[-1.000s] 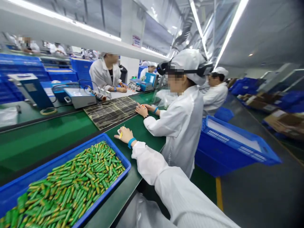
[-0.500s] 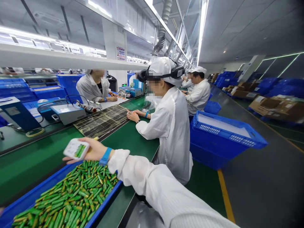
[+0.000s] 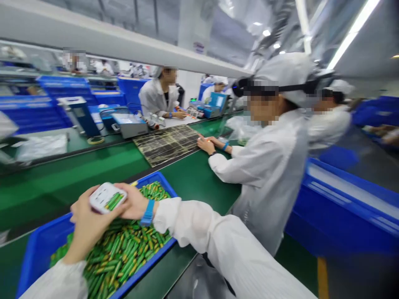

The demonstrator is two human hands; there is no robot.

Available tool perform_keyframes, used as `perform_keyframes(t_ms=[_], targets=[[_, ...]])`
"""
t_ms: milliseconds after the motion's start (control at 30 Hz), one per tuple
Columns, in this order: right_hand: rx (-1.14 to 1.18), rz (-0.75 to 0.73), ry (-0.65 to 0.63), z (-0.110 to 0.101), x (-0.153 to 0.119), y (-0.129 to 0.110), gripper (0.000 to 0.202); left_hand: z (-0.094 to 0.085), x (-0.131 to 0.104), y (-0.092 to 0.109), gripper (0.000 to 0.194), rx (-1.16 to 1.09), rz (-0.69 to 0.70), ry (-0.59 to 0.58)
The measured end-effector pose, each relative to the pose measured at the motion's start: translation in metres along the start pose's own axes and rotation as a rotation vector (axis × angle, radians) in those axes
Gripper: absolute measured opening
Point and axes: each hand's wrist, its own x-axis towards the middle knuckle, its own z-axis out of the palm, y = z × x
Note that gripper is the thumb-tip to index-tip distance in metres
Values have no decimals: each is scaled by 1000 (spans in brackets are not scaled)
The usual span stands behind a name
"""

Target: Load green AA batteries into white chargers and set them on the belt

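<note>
Both my hands grip a small white plastic device (image 3: 101,196) with rounded corners, held above the blue tray. Green batteries (image 3: 114,201) show in an opening on its face. My left hand (image 3: 85,222) wraps its near and left side. My right hand (image 3: 134,202), with a blue strap at the wrist, closes on its right side; a small yellow tip shows above that hand. Beneath them, the blue tray (image 3: 26,265) holds many loose green and yellow batteries (image 3: 124,249).
A co-worker in white (image 3: 264,166) sits close on my right, hands on the bench. A dark gridded board (image 3: 170,143) lies on the green bench. Blue-and-grey boxes (image 3: 131,124), a tape roll (image 3: 95,140) and plastic bags (image 3: 43,147) stand beyond. Blue crates (image 3: 343,207) are at the right.
My left hand has come in from the lower left and taken hold of the white device beside my right hand. The view has turned to the left.
</note>
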Motion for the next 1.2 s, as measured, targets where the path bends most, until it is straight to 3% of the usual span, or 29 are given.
perform_keyframes(t_ms=[133, 367, 433, 533, 600, 667, 867, 1067, 1200], targets=[[21, -22, 44, 9, -15, 5, 27, -11, -10, 23, 84, -7, -4, -5], [-346, -121, 145, -3, -21, 13, 29, -19, -14, 17, 73, 66, 47, -134], [-537, -242, 255, -8, -24, 12, 37, -23, -14, 15, 71, 142, 76, -126], [-778, -584, 431, -12, -30, 6, 51, -25, -12, 12, 70, 189, 119, -114], [-837, -763, 470, -11, -33, 1, 52, -26, -12, 11, 70, 196, 132, -111], [-859, -821, 441, -9, -37, -3, 47, -25, -12, 10, 68, 211, 137, -125], [-946, -726, 251, -5, -44, 2, 37, -25, -13, 12, 68, 280, 133, -190], [-1051, -703, 221, -11, -43, 8, 38, -24, -14, 14, 66, 305, 121, -217], [-1299, -850, 141, -12, -45, 9, 40, -25, -14, 15, 62, 328, 165, -238]])
